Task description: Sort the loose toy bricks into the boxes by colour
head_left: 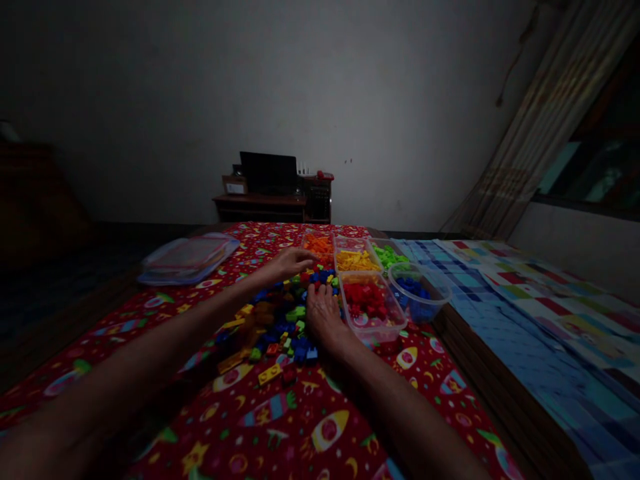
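Note:
A heap of small mixed-colour plastic bricks [280,327] lies on a red patterned cloth [310,427]. My left hand [287,262] reaches over the far side of the heap, fingers stretched toward the tub of orange bricks [319,244]. My right hand [323,317] rests palm down on the heap's right edge, fingers curled among blue and red bricks beside the tub of red bricks [371,303]. What the fingers hold, if anything, is hidden in the dim light.
Clear tubs hold yellow bricks [353,258] and green bricks [389,255]; a round bowl [418,291] holds blue ones. Stacked clear lids [187,259] lie at the left. A checked blanket [530,313] lies on the right. A low desk [274,198] stands by the far wall.

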`<state>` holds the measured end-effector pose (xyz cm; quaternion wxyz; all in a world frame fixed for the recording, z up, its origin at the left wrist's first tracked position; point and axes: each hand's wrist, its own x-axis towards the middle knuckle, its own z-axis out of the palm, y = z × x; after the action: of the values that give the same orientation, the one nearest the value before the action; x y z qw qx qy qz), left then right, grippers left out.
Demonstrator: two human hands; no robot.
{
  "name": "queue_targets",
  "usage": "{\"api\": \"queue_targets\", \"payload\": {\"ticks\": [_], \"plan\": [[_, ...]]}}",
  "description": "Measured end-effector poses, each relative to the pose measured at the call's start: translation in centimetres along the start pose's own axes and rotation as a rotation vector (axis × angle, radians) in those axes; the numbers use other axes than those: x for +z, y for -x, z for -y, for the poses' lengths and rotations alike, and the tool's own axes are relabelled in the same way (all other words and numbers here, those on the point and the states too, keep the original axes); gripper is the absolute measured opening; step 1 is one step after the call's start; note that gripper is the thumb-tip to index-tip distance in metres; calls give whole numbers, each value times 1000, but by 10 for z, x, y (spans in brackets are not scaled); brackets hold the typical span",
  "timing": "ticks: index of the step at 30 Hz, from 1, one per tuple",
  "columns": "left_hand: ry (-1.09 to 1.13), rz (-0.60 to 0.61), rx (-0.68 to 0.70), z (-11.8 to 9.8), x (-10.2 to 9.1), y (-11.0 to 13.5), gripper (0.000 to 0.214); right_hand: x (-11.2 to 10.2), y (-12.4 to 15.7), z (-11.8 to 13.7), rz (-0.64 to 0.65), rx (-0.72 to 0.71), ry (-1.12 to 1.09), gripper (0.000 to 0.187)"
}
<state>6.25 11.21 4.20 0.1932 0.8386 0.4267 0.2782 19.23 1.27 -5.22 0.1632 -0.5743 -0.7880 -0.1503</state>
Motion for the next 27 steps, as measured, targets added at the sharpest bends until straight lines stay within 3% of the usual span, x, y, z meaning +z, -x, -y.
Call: {"api": "queue_targets", "payload": {"ticks": [6,10,13,20,23,27], "plan": [[-93,35,-79,18,-34,103,36,-6,1,1,36,10,-20,52],[-135,18,-88,24,-38,146,37,-10,-3,1,61,39,-18,50],[-165,12,-55,26,-33,152,41,-12,-6,1,71,52,-22,51],[-245,-4,-25,18,-19,138,36,-8,-2,0,15,20,11,51],[-197,-57,-94,19,-21,136,38,-6,-1,0,10,17,9,51],[91,-85,-299,22,-29,138,47,-5,-1,0,20,19,17,51]]}}
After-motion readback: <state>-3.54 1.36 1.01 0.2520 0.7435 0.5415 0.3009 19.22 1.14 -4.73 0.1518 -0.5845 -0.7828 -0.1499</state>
